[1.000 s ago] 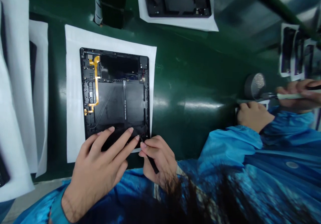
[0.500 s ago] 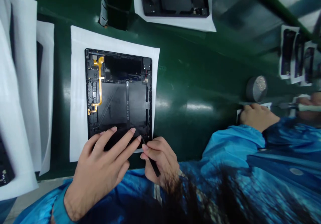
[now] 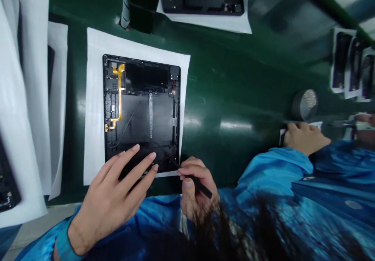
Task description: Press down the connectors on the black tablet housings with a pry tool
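Green work surface (image 3: 243, 85) bears a white sheet (image 3: 94, 136) carrying the black device housing (image 3: 136, 116). Left hand (image 3: 109, 198): fingers spread over the housing's near edge. Right hand (image 3: 206, 176): fingers gripping a black tool (image 3: 204, 189).

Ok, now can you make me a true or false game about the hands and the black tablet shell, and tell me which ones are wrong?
1. The right hand holds a slim black tool. True.
2. The left hand is clenched in a fist. False: its fingers are spread over the lower part of the black tablet shell.
3. An orange ribbon cable runs along the shell's left side, as pictured. True.
4. The sheet under the shell is red. False: it is white.
5. The co-worker's sleeve is blue. True.
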### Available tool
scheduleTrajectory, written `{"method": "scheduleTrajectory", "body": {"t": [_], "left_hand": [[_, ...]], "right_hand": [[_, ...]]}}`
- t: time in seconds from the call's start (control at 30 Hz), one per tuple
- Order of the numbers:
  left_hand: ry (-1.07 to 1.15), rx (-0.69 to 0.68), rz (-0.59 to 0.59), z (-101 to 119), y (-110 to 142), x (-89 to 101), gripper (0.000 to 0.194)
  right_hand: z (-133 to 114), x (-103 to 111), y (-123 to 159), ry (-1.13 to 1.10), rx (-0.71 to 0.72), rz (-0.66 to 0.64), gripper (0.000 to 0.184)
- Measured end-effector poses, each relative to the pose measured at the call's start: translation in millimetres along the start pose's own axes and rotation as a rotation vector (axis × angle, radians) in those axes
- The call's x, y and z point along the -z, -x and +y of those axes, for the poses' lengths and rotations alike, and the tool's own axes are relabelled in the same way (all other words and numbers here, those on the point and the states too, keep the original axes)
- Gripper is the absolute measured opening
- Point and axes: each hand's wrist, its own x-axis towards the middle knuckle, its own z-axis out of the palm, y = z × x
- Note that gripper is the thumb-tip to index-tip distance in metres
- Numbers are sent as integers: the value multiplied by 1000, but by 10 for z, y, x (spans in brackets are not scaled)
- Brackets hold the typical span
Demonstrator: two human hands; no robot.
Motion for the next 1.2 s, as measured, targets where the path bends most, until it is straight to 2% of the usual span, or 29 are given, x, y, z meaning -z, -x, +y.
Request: {"method": "scheduleTrajectory", "body": {"t": [0.13,0.27,0.37,0.43,0.53,0.6,0.77,0.9,1.1,1.2], "left_hand": [[31,-12,-92,-30,117,-18,46],[69,3,-170,-30,208,-53,50],[71,-6,-145,-18,198,-58,49],[71,-9,-101,-16,161,-48,47],[55,-16,-51,-22,98,-30,45],[56,-26,-47,-29,66,-20,46],[48,-27,-11,-35,27,-9,41],[65,-20,-20,-29,54,-21,41],[92,17,-136,-6,151,-61,48],[84,31,-126,8,157,-70,48]], "right_hand": [[-4,-34,13,-25,-16,-16,29],[-39,-77,-5,-13,32,-40,29],[-81,-106,-17,69,97,-62,35],[-109,-101,-50,113,153,-131,37],[-127,-52,-130,87,228,-241,32],[-117,-15,-173,49,247,-270,26],[-77,-7,-166,75,229,-262,13],[-61,-43,-103,82,193,-223,19],[-40,-80,-19,79,143,-182,27],[-32,-99,-10,82,123,-168,28]]}}
